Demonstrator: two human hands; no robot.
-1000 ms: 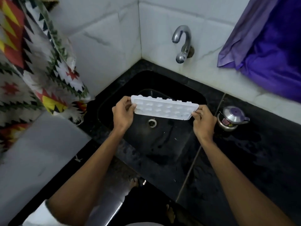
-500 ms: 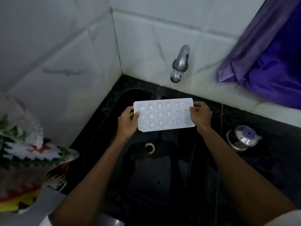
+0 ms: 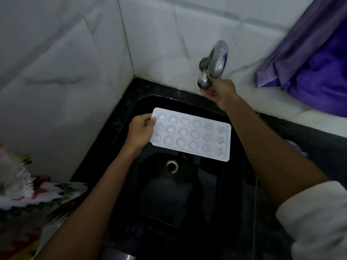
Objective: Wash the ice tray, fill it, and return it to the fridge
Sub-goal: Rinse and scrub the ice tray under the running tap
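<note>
A white ice tray (image 3: 193,134) with shaped moulds, cavities facing up, hovers level over the black sink (image 3: 169,212). My left hand (image 3: 140,131) pinches its left end, thumb on top. My right hand (image 3: 218,91) is up at the wall, fingers curled round the knob of the chrome tap (image 3: 216,62). No water shows coming from the tap. The drain (image 3: 171,166) lies just below the tray's front edge.
White tiled walls meet in a corner behind the sink. A purple cloth (image 3: 315,68) hangs at the right over the black counter (image 3: 300,132). A patterned cloth (image 3: 28,194) lies at the lower left.
My right hand has let go of the tray's right end and gone up to the tap knob. My left hand alone now holds the tray. The view has moved closer to the sink.
</note>
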